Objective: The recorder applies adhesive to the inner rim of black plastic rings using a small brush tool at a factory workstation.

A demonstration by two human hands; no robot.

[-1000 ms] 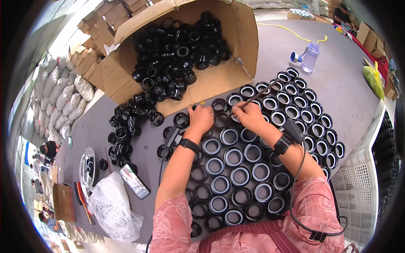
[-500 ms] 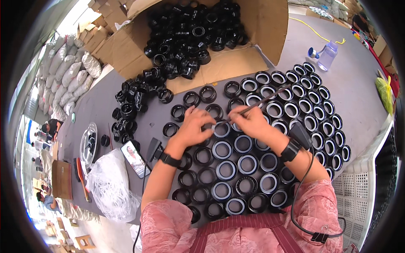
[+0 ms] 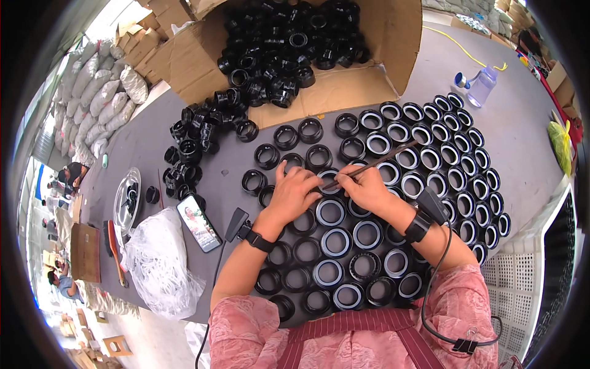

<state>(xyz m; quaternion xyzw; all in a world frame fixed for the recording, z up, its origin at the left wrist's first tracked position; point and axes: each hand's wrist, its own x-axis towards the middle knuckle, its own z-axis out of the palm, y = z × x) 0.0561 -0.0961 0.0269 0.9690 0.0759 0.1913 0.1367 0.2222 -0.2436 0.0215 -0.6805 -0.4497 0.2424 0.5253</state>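
Rows of black plastic rings stand on the grey table, many with a pale grey ring seated inside. My right hand [image 3: 369,188] is closed on a thin dark stick [image 3: 384,160], which slants up to the right. Its lower end reaches the rim of a black ring [image 3: 330,190] between my hands; the exact contact is hard to see. My left hand [image 3: 291,194] has curled fingers at that ring's left side, seemingly gripping its edge. Just beyond stands a plain black ring [image 3: 319,157] without a pale insert. My left hand partly covers neighbouring rings.
A cardboard box [image 3: 393,49] spills a heap of black rings [image 3: 279,52] at the back. Left lie a phone [image 3: 199,226], a plastic bag [image 3: 157,264], a metal tray [image 3: 126,200] and a brush [image 3: 115,252]. A bottle [image 3: 481,86] stands back right; a white crate [image 3: 522,264] is at right.
The view has shifted slightly. My left fingertips have come closer to the ring between my hands. My right hand sits a little lower, with the stick still in it.
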